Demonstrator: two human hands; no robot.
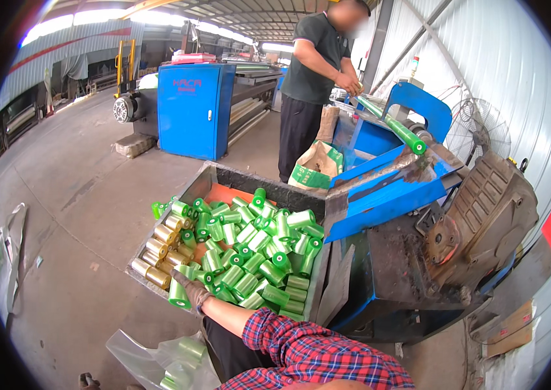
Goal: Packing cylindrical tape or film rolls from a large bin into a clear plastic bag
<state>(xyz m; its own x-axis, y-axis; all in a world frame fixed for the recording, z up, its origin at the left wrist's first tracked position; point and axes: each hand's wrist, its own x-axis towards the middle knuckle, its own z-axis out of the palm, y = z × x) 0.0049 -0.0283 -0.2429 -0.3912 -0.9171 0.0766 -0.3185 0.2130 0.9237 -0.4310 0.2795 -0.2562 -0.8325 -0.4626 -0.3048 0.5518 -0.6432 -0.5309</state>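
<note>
My right hand (191,288), in a grey-brown glove, closes round a short roll of shiny green film (179,296) at the near left corner of a metal bin (322,276). Many similar green rolls (247,283) lie jumbled in the bin. Gold rolls (157,277) are grouped along its left side. Below, by my dark trouser leg, a clear plastic bag (137,354) holds several green rolls (181,374). At the lower edge shows a small dark shape, perhaps fingertips of my gloved left hand (88,381); its grip cannot be made out.
Beyond the bin a co-worker (317,62) handles a long green roll (405,133) at a blue machine (379,201). An open sack (317,162) stands beside them. A heavy metal housing (483,221) is at right, a blue cabinet (196,110) behind. Plastic sheeting (9,260) lies at far left.
</note>
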